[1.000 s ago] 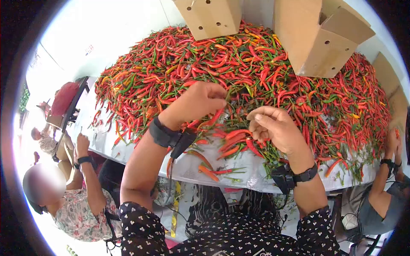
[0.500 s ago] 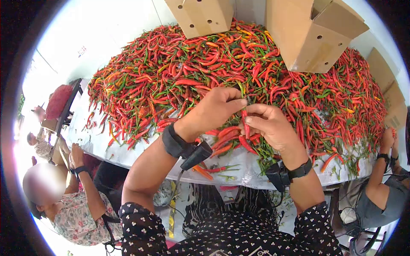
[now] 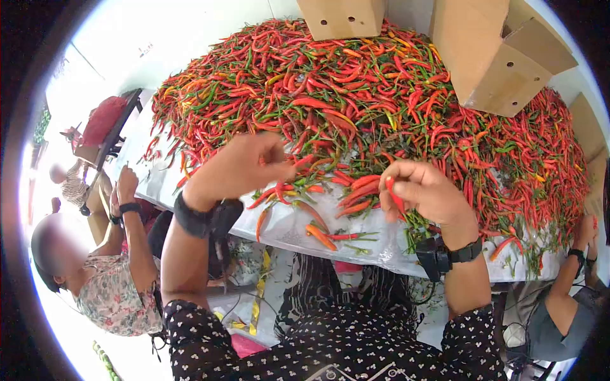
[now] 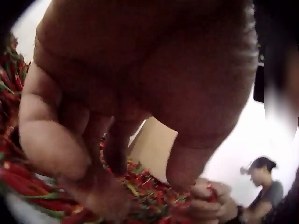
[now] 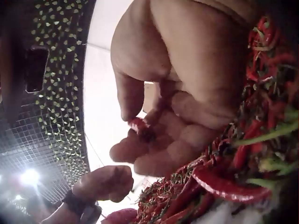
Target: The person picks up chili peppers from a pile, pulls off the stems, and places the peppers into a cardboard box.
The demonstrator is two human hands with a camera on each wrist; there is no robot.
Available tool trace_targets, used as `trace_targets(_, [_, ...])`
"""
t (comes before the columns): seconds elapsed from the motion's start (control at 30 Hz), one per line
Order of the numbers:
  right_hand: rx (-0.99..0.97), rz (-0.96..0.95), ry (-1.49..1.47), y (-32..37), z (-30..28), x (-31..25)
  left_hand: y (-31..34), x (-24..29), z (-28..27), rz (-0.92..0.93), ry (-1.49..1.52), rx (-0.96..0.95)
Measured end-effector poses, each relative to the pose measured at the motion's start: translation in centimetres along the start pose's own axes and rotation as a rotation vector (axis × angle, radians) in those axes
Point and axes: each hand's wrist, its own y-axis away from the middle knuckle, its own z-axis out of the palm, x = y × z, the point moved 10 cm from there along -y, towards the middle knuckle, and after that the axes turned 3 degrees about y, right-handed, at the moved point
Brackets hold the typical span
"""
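Note:
A red chilli is pinched between the thumb and fingers of my right hand; its shiny red end shows at the thumb tip in the right wrist view. My left hand hangs over the near left part of the chilli pile, fingers loosely bent and nothing visible in them. In the left wrist view, its thumb stands well apart from the fingers. Below and between the hands, several larger chillies lie together on the pale table cover.
Two cardboard boxes, one at the back and a taller one at the back right, stand in the pile. Green stems lie under my right hand. A person sits at the left, another at the right.
Half a second ago both hands met at a red chilli. The left hand has since moved away to the left, while the chilli stays in the right hand's pinch.

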Motion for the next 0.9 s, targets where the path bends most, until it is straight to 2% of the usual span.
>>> trace_targets(0.03, [-0.004, -0.001, -0.001, -0.1, 0.1, 0.3, 1.3, 0.0, 0.7, 0.061, -0.137, -0.046])
trace_targets(0.07, [-0.046, 0.017, 0.006, -0.2, 0.6, 1.1, 2.3, -0.4, 1.0, 0.059, -0.139, -0.045])
trace_targets(0.13, [-0.089, 0.043, 0.028, -0.3, 1.1, 1.4, 3.9, -2.7, 3.0, -0.078, -0.435, -0.194])
trace_targets(0.17, [-0.088, 0.044, 0.029, -0.4, 1.2, 1.3, 4.1, -3.2, 3.6, -0.078, -0.433, -0.193])
trace_targets(0.23, [-0.03, 0.078, 0.048, -0.4, 0.6, 1.6, 4.1, -3.6, 4.3, -0.086, -0.306, -0.173])
trace_targets(0.3, [-0.011, 0.074, 0.072, -0.6, 0.3, 1.7, 3.1, -4.0, 4.9, -0.096, -0.324, -0.165])
trace_targets(0.37, [0.008, 0.067, 0.102, -0.7, 0.0, 1.8, 1.3, -3.1, 5.5, 0.082, -0.165, -0.071])
trace_targets(0.5, [0.073, 0.038, -0.022, -0.5, -1.3, 1.7, -2.5, 0.1, 6.6, 0.145, -0.089, -0.075])
trace_targets(0.57, [0.088, 0.022, -0.107, -0.4, -1.9, 1.6, -4.0, 1.8, 5.8, 0.199, 0.192, 0.007])
trace_targets(0.6, [0.124, -0.004, -0.159, -0.4, -2.4, 1.4, -4.7, 1.8, 5.6, 0.156, 0.432, 0.014])
trace_targets(0.63, [0.158, -0.028, -0.211, -0.4, -2.9, 1.2, -4.9, 2.1, 5.1, 0.154, 0.434, 0.016])
trace_targets(0.7, [0.173, -0.037, -0.237, -0.4, -3.6, 1.2, -5.0, 3.5, 3.2, 0.207, 0.316, 0.092])
trace_targets(0.73, [0.175, -0.057, -0.255, -0.4, -3.6, 0.9, -4.8, 3.5, 2.6, 0.249, 0.14, 0.105])
trace_targets(0.77, [0.177, -0.077, -0.275, -0.3, -3.8, 0.7, -4.5, 3.1, 2.2, 0.248, 0.14, 0.103])
trace_targets(0.83, [0.179, -0.078, -0.28, -0.3, -3.9, 0.7, -3.7, 1.8, 4.4, 0.164, -0.201, -0.12])
trace_targets(0.87, [0.178, -0.076, -0.281, -0.3, -3.9, 0.9, -3.1, 2.2, 4.9, 0.258, -0.242, -0.114])
trace_targets(0.9, [0.179, -0.076, -0.286, -0.3, -3.8, 0.8, -2.9, 1.6, 5.6, 0.256, -0.243, -0.118])
